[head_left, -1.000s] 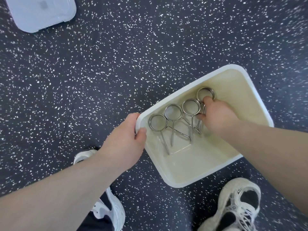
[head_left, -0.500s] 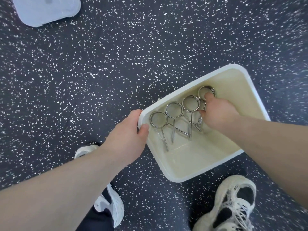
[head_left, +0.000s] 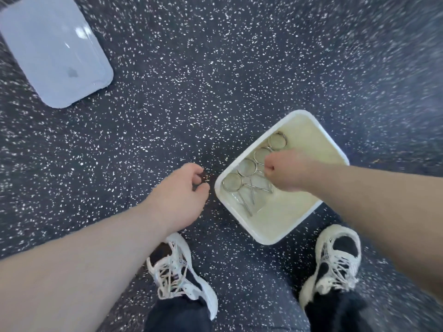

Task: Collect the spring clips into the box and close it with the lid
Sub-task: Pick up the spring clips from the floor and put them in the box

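Note:
The white box (head_left: 333,146) stands on the speckled floor between my feet and the middle of the view. Several metal spring clips (head_left: 231,183) lie in a row inside it, rings toward the left wall. My right hand (head_left: 286,171) hovers over the clips as a closed fist, hiding part of two of them; nothing shows in its grip. My left hand (head_left: 178,195) is just left of the box, off its rim, fingers loosely curled and holding nothing. The pale, translucent lid (head_left: 55,51) lies flat at the far left.
My two white laced shoes (head_left: 178,271) (head_left: 334,262) stand at the bottom, the right one close to the box's near corner. Dark speckled floor (head_left: 191,92) stretches between the lid and the box.
My left hand has let go of the box's rim and moved left. My right hand has lifted off the clips and closed. The view has pulled back, showing more of the lid.

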Motion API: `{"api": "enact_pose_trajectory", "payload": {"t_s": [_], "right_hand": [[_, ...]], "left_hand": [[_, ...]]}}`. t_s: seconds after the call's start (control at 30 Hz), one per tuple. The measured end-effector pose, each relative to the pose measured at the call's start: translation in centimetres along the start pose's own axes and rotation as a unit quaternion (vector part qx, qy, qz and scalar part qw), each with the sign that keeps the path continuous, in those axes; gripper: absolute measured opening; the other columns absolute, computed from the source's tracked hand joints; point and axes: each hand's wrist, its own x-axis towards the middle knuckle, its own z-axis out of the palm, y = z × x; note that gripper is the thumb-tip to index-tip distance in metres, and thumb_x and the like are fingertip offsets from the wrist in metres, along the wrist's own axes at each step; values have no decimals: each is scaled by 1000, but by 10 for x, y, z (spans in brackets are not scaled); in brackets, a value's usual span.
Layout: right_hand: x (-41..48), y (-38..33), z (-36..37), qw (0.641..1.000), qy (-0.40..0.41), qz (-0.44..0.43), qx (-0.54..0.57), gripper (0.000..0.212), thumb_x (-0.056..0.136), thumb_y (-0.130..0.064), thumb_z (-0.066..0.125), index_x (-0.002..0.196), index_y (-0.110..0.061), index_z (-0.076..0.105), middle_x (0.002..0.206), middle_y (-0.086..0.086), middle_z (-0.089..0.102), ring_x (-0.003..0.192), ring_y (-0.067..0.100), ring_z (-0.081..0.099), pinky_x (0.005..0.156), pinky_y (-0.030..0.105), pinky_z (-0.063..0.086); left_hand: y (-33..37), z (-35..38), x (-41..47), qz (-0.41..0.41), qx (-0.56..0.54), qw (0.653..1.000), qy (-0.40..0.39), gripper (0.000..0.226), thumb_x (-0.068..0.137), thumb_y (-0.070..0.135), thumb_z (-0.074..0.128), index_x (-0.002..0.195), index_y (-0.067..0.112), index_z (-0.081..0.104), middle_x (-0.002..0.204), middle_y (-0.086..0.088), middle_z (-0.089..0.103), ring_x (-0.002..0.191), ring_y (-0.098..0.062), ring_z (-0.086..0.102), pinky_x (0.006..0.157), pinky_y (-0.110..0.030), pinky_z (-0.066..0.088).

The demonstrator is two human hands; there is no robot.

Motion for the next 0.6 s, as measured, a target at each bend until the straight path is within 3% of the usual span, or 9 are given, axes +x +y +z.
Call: {"api": "enact_pose_trajectory", "payload": {"t_s": [0.1,0.17,0.27,0.47,0.6], "right_hand": [[-19,-27,-30,999,10,-16,31,35,102,-29,28,72,-16,39,70,1,45,61,16,43,59,31,40],[-27,-49,-51,999,15,-29,39,33,103,-29,26,82,-13,45,75,2,45,62,15,40,59,31,37],[-26,-80,-65,997,7,-75,28,33,104,-27,27,101,-9,55,97,5,56,78,21,49,70,33,41],[-34,-126,-91,989,9,-125,80,32,101,-33,29,99,-13,54,95,9,60,82,24,59,70,35,48],[-54,-156,-108,988,0,-148,40,26,100,-35,30,94,-20,51,93,5,57,75,22,58,68,32,49]], "left_hand": [[0,-38,-13,15,24,1000,8,42,99,38,42,140,30,42,118,16,56,61,-3,53,55,-22,39],[-3,-59,-20,11,21,1000,20,41,99,37,40,139,29,43,111,16,58,58,-6,55,54,-24,41],[-12,-82,-28,-1,4,999,39,40,100,36,38,138,28,43,96,17,60,50,-4,50,49,-23,39],[-43,-109,-57,-46,-47,993,94,37,98,36,43,134,28,47,99,19,56,55,-8,55,50,-24,41],[-64,-125,-91,-81,-88,983,136,33,98,37,43,130,30,48,100,18,56,61,-9,58,52,-25,42]]}}
